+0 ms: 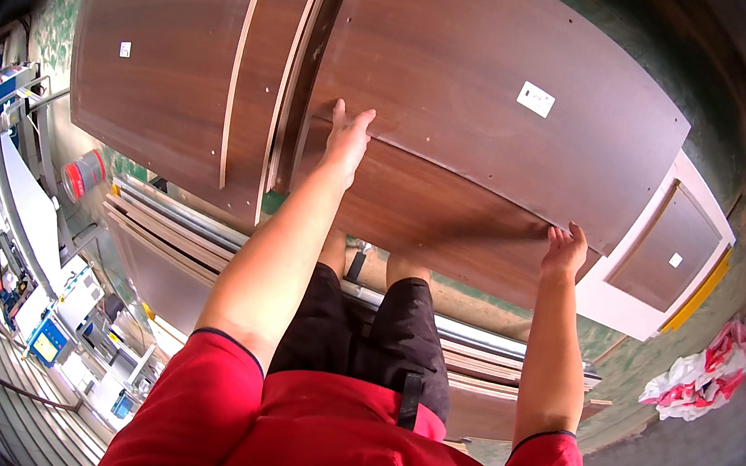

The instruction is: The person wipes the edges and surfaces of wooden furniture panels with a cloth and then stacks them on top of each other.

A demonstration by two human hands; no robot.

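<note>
One brown board lay overlapping one lower board, with one smaller brown board on a white one to the right and one red cylinder, tub or roll unclear, far left. At its near edge, the left hand spread two digits, grip uncertain; the right hand, nearly closed, held the edge. It bore one label.

A white label sits on the large brown panel, upper centre. Square stickers mark the upper-left panel and small right-hand panel. Their print is unreadable.
</note>
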